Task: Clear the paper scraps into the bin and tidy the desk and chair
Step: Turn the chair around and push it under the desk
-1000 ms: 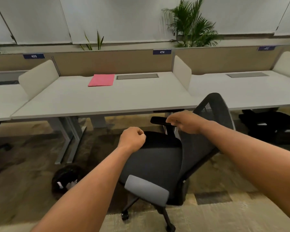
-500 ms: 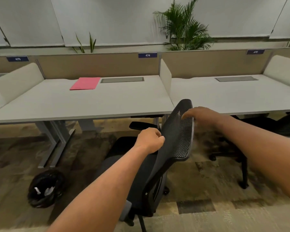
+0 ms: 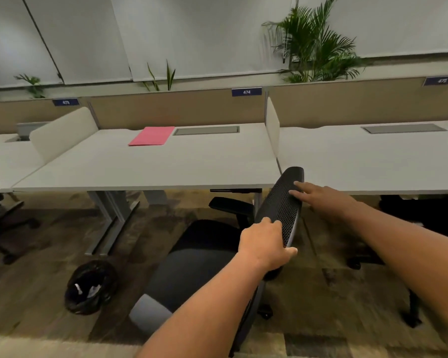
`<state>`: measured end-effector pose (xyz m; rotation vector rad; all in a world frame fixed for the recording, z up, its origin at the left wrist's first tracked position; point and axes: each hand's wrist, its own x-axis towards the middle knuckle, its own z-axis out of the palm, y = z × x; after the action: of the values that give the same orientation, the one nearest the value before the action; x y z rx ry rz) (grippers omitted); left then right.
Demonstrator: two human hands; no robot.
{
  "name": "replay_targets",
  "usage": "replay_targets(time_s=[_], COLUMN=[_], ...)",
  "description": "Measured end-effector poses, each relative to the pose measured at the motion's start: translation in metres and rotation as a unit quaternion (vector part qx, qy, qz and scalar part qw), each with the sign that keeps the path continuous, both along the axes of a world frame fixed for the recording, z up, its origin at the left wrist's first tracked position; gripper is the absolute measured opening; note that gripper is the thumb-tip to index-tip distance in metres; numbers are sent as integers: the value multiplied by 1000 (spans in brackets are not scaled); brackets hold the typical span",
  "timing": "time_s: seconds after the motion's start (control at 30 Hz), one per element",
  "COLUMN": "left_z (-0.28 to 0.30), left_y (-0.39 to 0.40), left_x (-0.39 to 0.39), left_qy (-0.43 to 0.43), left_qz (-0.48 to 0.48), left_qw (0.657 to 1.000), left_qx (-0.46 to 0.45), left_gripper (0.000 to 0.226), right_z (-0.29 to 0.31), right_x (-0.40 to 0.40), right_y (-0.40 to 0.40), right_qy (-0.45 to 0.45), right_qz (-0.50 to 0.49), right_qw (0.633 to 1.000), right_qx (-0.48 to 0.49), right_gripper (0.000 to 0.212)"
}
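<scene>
A black office chair (image 3: 199, 257) with a mesh back (image 3: 282, 202) stands in front of the grey desk (image 3: 150, 166), its seat turned to the left. My left hand (image 3: 264, 246) grips the near edge of the mesh back. My right hand (image 3: 321, 200) lies flat against the far side of the back near its top, fingers stretched out. A black-lined bin (image 3: 89, 288) with white paper scraps in it sits on the floor left of the chair. A pink folder (image 3: 151, 136) lies at the back of the desk.
The desk legs (image 3: 111, 218) stand between bin and chair. Low beige dividers (image 3: 62, 133) separate the desks, with a taller partition behind. Another dark chair (image 3: 424, 218) sits under the right desk, and a chair base (image 3: 5, 228) shows at far left. Carpet floor around.
The chair has swung round, so its back now faces me edge-on. My left hand has closed on the back's near edge and my right hand has shifted onto the mesh.
</scene>
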<state>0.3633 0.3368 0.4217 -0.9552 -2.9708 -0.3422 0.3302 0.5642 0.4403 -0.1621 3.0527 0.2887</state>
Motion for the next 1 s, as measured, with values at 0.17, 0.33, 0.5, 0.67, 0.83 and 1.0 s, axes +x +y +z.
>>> replay_targets(time_s=[0.17,0.33,0.5,0.67,0.83,1.0], left_z=[-1,0,4,7,7,10], left_y=[-5,-15,-31,-44,-70,-106], left_x=[-4,-15,-26,-31,-37,-46], left_qy=[37,49,42,26,25,16], left_qz=[-30,-57,-76,-81,-73,-58], left_qw=[999,997,996,995,995,996], left_qx=[-17,-19,-27,-45,-62,-67], left_gripper=[53,58,58,59,57,56], right_z=[-5,-8,-11,-12,-13,-11], right_x=[-14,-14,-14,-15,-14,-15], right_y=[-3,-6,-14,-23,-43,-66], right_qy=[-30,-5,34,57,73,77], right_qz=[21,22,36,48,51,58], right_qw=[999,1000,997,993,992,993], right_qx=[17,22,52,86,88,63], right_gripper=[63,68,69,63,60,54])
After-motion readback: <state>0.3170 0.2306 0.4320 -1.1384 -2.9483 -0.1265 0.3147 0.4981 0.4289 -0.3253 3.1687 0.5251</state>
